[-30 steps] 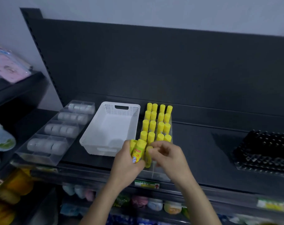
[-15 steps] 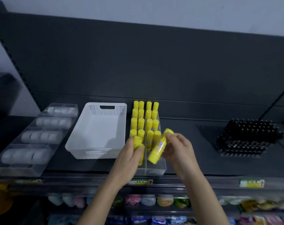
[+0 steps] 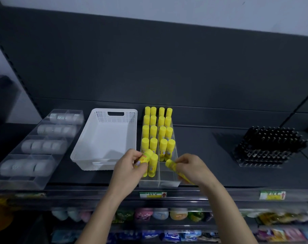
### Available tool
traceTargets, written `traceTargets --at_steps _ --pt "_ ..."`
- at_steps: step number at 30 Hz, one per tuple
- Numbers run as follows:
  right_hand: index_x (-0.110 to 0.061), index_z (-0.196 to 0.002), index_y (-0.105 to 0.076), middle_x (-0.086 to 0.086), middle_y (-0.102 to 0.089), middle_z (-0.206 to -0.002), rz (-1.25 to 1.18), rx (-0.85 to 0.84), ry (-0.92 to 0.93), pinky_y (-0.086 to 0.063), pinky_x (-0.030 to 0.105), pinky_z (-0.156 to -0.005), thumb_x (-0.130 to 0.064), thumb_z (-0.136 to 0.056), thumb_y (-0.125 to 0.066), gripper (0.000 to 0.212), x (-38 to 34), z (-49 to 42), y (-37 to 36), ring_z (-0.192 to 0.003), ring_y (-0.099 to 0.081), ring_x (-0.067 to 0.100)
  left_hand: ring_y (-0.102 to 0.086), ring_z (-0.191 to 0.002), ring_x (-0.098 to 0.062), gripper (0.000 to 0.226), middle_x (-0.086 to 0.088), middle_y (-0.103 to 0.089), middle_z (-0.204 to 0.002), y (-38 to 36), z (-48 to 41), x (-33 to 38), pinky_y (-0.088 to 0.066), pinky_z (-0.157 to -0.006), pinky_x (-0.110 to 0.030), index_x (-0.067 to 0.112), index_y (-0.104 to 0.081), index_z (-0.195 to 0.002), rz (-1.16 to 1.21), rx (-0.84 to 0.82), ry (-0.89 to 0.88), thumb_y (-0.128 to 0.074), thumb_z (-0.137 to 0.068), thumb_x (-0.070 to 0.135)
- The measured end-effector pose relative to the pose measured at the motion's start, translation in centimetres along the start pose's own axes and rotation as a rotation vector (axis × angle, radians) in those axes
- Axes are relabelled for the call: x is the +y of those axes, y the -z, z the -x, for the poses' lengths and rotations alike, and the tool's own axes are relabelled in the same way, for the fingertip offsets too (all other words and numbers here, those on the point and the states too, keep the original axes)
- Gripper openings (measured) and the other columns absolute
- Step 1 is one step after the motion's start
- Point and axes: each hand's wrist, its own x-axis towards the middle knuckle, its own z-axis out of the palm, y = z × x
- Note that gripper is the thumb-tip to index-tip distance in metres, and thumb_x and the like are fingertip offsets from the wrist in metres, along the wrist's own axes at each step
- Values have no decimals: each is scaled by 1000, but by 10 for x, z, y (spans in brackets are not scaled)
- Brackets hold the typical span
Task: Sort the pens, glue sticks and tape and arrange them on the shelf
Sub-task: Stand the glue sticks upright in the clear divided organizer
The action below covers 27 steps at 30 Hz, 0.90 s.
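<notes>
Caught mid-sort at the dark shelf (image 3: 211, 164), one stick per hand.

Had the clear tape tray (image 3: 17, 180) far left, white basket (image 3: 105, 138) beside it, black pen rack (image 3: 266, 148) well off right. Stood yellow glue sticks (image 3: 163, 132) upright in the divided tray (image 3: 158, 184) between. Curled left hand (image 3: 126, 171) round a tilted stick (image 3: 143, 158) over the left lane; pinched a second stick (image 3: 171, 164) in right hand (image 3: 192, 169) at the right lane's front.

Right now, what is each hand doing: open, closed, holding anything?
Left hand: grips a tilted glue stick over the clear tray.
Right hand: grips a second glue stick, cap pointing left.
</notes>
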Motion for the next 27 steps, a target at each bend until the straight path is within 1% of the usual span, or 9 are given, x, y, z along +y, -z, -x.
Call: traceTargets --at_steps 3,5,8,12,16,19,21,24,27 --pt "-11 -99 -68 1 -62 -68 80 16 55 -45 23 -52 -24 -82 -69 21 2 -5 -2 -58 -54 11 -63 -83 -16 35 7 -62 -98 3 1 0 -52 -66 -30 35 -65 -95 4 -11 -17 -61 -83 3" --pt "-12 -101 -67 1 -64 -81 264 86 107 -44 22 -56 -25 -77 -73 28 2 -10 -5 -69 -59 13 -64 -78 -15 40 5 -63 -96 5 1 1 -55 -66 -32 38 -67 -97 14 17 -8 -62 -82 1" --pt "-17 -94 -62 0 -60 -89 456 114 150 -40 23 -52 -23 -70 -77 29 -5 -15 -12 -76 -57 18 -64 -66 -7 27 2 -69 -90 5 1 0 -51 -53 -24 30 -70 -93 29 55 21 -66 -82 6" --pt "-15 -97 -59 1 -55 -87 516 70 281 -35 18 -46 -6 -77 -63 23 -2 -26 -25 -72 -55 20 -62 -67 2 18 5 -67 -83 7 5 5 -46 -57 -17 21 -63 -86 31 135 -2 -74 -79 9" --pt "-17 -80 -51 1 -54 -81 560 51 364 -30 17 -45 -2 -78 -57 17 3 -32 -33 -71 -52 20 -57 -58 2 18 6 -66 -76 11 9 7 -43 -49 -13 21 -63 -86 41 171 -17 -76 -78 11" --pt "-19 -75 -47 1 -53 -78 534 63 377 -32 19 -46 -1 -78 -57 21 4 -34 -35 -68 -51 20 -57 -61 0 23 7 -65 -78 13 11 5 -46 -53 -16 24 -60 -90 65 194 -7 -77 -77 16" --pt "-18 -80 -50 1 -55 -78 524 64 385 -37 21 -48 1 -77 -57 20 6 -34 -35 -69 -53 21 -61 -69 -9 27 3 -65 -80 14 11 3 -53 -61 -27 27 -56 -92 88 207 3 -78 -77 22" --pt "-18 -96 -58 1 -58 -86 479 38 395 -40 17 -52 4 -76 -57 30 9 -34 -31 -75 -56 19 -64 -75 -27 24 -4 -67 -79 13 11 3 -54 -69 -45 28 -55 -90 109 190 -16 -76 -78 25" --pt "-18 -114 -61 -3 -57 -96 380 85 412 -39 6 -58 6 -81 -55 41 13 -31 -23 -78 -57 10 -65 -74 -23 18 -1 -68 -80 12 11 7 -56 -71 -43 26 -57 -88 90 133 -59 -73 -82 18"
